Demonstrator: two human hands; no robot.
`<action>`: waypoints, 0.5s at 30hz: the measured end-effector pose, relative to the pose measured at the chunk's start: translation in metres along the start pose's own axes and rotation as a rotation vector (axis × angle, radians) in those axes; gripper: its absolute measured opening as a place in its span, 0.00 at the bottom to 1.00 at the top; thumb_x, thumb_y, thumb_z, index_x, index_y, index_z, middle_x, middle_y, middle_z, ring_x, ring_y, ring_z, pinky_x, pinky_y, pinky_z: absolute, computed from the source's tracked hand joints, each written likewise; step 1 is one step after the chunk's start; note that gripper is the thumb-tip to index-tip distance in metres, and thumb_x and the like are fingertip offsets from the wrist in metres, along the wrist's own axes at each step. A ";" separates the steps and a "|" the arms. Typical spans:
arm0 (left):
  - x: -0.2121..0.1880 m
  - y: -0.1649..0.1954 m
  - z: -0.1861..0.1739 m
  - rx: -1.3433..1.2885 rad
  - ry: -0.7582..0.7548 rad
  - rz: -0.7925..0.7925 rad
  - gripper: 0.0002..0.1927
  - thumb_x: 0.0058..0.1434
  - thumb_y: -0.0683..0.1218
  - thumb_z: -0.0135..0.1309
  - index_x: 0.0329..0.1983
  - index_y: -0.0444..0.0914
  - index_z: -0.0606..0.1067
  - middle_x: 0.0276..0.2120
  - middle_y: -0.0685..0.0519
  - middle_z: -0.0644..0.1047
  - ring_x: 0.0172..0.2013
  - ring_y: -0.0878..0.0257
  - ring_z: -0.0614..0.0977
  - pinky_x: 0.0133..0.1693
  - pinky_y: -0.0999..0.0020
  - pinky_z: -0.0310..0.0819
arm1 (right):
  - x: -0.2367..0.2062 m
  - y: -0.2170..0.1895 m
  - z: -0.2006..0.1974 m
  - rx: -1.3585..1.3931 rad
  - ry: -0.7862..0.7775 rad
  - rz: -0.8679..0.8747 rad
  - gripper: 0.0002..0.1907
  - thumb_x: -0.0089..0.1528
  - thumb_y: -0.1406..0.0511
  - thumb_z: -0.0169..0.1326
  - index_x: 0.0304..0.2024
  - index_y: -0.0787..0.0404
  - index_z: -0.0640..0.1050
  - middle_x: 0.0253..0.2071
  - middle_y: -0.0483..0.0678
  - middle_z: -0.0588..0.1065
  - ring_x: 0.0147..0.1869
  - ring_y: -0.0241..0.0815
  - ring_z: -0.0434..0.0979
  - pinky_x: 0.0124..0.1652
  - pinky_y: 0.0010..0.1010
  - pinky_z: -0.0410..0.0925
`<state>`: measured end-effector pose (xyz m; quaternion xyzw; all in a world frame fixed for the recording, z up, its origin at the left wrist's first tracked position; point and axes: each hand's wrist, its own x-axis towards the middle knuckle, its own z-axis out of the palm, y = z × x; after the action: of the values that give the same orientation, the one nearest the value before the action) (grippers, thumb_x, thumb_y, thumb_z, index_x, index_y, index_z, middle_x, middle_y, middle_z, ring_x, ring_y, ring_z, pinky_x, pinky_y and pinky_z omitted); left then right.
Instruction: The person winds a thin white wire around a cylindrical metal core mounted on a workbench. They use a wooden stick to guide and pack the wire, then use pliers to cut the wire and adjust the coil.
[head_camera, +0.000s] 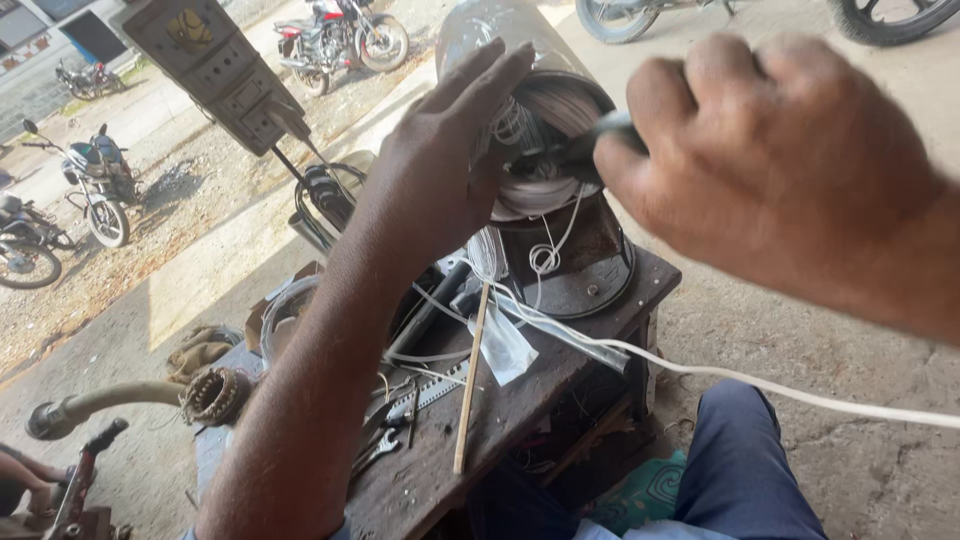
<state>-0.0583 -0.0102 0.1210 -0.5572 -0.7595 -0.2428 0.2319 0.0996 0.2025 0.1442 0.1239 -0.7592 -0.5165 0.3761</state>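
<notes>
outdoors, on a wooden worktop (560, 390), white winding wire (545, 110) partly fills the motor stator (520, 60); loose ends remain. left hand (450, 150), grip released, steadies it; right hand (790, 160), grip clenched on a dark tool (575, 150).

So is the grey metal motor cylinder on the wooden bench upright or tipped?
Tipped: the grey metal motor cylinder leans away, its open end with white windings facing the camera.

My left hand (455, 150) rests on a dull grey metal motor casing (500, 40), its windings (540, 150) sheathed in glossy white plastic. The bench (500, 430) is rough, dark, worn wood; a bare pale wooden stick (470, 380) lies on it.
</notes>
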 end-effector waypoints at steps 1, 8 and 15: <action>0.001 0.000 0.000 0.010 0.007 0.015 0.37 0.62 0.32 0.56 0.75 0.42 0.63 0.72 0.38 0.66 0.66 0.43 0.76 0.63 0.59 0.78 | 0.000 0.001 -0.004 0.018 -0.026 -0.014 0.12 0.61 0.62 0.60 0.23 0.52 0.77 0.23 0.42 0.73 0.28 0.30 0.74 0.20 0.20 0.62; 0.000 -0.008 -0.003 0.046 -0.019 0.076 0.38 0.63 0.34 0.57 0.76 0.42 0.61 0.72 0.37 0.65 0.69 0.40 0.72 0.66 0.54 0.69 | 0.016 0.013 0.002 -0.088 0.055 -0.001 0.05 0.61 0.55 0.62 0.30 0.42 0.82 0.23 0.38 0.74 0.30 0.27 0.75 0.23 0.17 0.63; -0.005 -0.001 0.004 0.066 0.049 0.016 0.43 0.56 0.30 0.52 0.76 0.46 0.62 0.73 0.39 0.66 0.71 0.40 0.70 0.69 0.53 0.72 | 0.009 0.009 0.013 -0.082 0.005 -0.027 0.06 0.60 0.53 0.61 0.36 0.42 0.84 0.26 0.42 0.77 0.33 0.31 0.78 0.27 0.21 0.68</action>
<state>-0.0587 -0.0112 0.1144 -0.5491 -0.7567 -0.2295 0.2704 0.0857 0.2106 0.1538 0.1201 -0.7348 -0.5518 0.3756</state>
